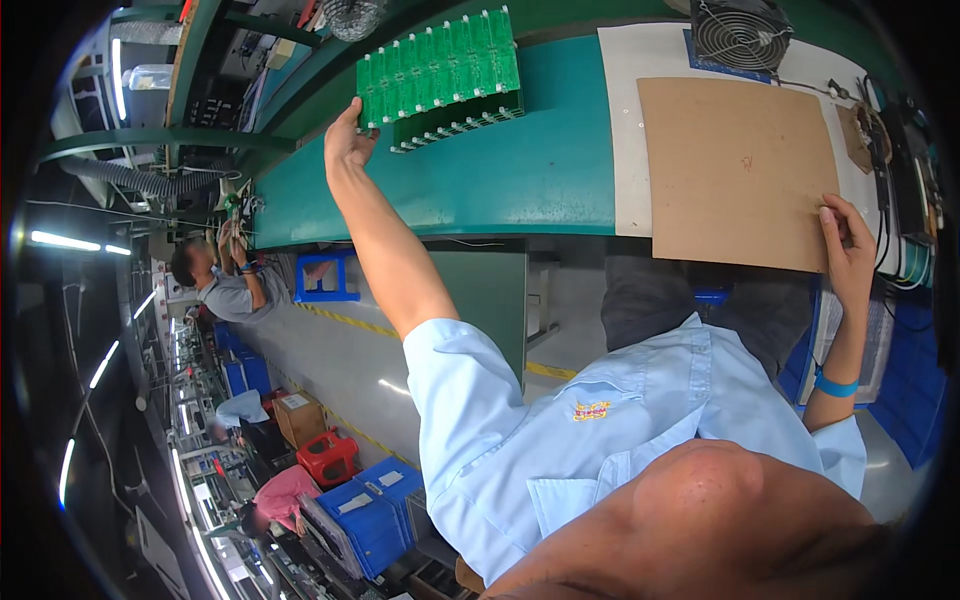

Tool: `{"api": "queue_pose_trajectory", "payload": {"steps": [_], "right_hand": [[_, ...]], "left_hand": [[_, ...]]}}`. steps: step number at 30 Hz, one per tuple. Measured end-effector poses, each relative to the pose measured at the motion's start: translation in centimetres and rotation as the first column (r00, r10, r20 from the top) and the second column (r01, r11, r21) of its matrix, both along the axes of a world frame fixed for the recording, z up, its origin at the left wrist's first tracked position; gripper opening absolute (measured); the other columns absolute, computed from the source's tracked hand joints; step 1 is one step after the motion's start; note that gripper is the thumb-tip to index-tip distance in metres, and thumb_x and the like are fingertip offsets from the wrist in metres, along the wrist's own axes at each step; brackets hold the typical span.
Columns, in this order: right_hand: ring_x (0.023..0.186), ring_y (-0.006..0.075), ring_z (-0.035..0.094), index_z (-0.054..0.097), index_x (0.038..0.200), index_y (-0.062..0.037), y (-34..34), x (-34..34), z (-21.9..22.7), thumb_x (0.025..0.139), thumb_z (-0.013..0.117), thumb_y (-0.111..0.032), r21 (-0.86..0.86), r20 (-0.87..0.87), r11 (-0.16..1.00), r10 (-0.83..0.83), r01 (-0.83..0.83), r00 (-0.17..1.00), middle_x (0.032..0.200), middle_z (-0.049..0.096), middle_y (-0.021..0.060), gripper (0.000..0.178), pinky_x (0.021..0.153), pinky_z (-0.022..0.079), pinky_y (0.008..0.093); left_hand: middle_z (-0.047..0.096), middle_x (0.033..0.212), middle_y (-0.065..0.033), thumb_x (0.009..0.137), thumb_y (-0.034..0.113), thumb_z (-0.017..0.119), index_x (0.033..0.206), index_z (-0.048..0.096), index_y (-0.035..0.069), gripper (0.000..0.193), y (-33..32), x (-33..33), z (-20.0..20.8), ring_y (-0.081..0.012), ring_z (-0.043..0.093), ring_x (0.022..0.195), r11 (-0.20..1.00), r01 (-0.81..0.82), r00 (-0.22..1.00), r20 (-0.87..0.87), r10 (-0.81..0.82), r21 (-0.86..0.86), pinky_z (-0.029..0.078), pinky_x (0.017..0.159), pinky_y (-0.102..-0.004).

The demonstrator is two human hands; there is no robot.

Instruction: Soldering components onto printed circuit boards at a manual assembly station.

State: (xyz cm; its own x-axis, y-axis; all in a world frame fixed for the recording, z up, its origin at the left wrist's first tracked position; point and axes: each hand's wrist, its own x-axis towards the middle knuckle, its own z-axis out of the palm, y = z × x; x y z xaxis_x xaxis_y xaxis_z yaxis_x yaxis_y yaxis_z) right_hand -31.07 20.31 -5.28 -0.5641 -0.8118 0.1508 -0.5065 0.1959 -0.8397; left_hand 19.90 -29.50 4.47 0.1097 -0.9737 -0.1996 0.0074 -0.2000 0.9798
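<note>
At the far left of the workbench, my left hand (350,140) is closed on the near left corner of a green circuit board panel (440,65) with rows of small white parts. Under and beside this panel shows the edge of a second green board (465,118). A flat brown cardboard sheet (740,170) lies on the right part of the bench. At its right edge is my right hand (848,240), with a blue wristband, its fingers loosely bent and apart, the fingertips touching or just over the cardboard. I see nothing held in it.
The bench has a teal mat (560,150) and a white sheet (625,120) under the cardboard. A black fan (740,38) stands at the back right, and cables run along the right edge. A co-worker (235,285) sits at the bench's far left end. Blue crates (370,510) stand on the floor.
</note>
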Motion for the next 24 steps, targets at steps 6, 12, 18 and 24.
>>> {"api": "queue_pose_trajectory", "payload": {"steps": [6,12,18,24], "right_hand": [[0.110,0.0242,0.058,0.067,0.121,-0.0031,1.0,2.2,3.1,0.086,0.073,-0.019,-0.015,-0.368,0.965,0.239,-0.263,0.899,0.123,0.064,0.0112,0.038,0.098,0.045,0.0365],[0.142,0.0319,0.039,0.064,0.132,-0.0117,1.1,4.7,3.0,0.080,0.075,-0.033,0.242,-0.660,0.960,0.270,-0.142,0.701,0.149,0.050,0.0058,0.057,0.118,0.029,0.0533],[0.147,0.0313,0.032,0.060,0.139,-0.0165,1.5,4.8,1.1,0.082,0.071,-0.035,0.268,-0.689,0.956,0.274,-0.116,0.671,0.154,0.046,0.0006,0.061,0.121,0.024,0.0554],[0.145,0.0311,0.036,0.058,0.140,-0.0145,2.8,3.8,0.7,0.088,0.066,-0.035,0.201,-0.735,0.969,0.245,-0.142,0.633,0.152,0.049,0.0018,0.056,0.120,0.026,0.0529]], "left_hand": [[0.069,0.101,-0.0113,0.097,0.013,0.066,0.109,0.067,-0.002,0.020,4.5,-2.0,1.3,-0.0204,0.063,0.084,0.993,0.085,0.989,-0.115,-0.094,-0.083,0.048,0.077,-0.0384],[0.070,0.101,-0.0136,0.098,0.012,0.063,0.110,0.064,-0.005,0.021,10.0,-4.2,-0.3,-0.0207,0.067,0.082,0.960,0.233,0.948,-0.184,-0.259,-0.153,0.056,0.076,-0.0342],[0.068,0.099,-0.0153,0.098,0.011,0.062,0.113,0.060,-0.007,0.024,14.4,-3.1,-2.2,-0.0210,0.067,0.081,0.969,0.223,0.946,-0.217,-0.242,-0.107,0.058,0.074,-0.0326],[0.068,0.100,-0.0154,0.098,0.011,0.062,0.113,0.061,-0.007,0.023,16.5,-0.1,-3.0,-0.0224,0.067,0.085,0.987,0.131,0.955,-0.256,-0.151,-0.093,0.057,0.077,-0.0354]]}}
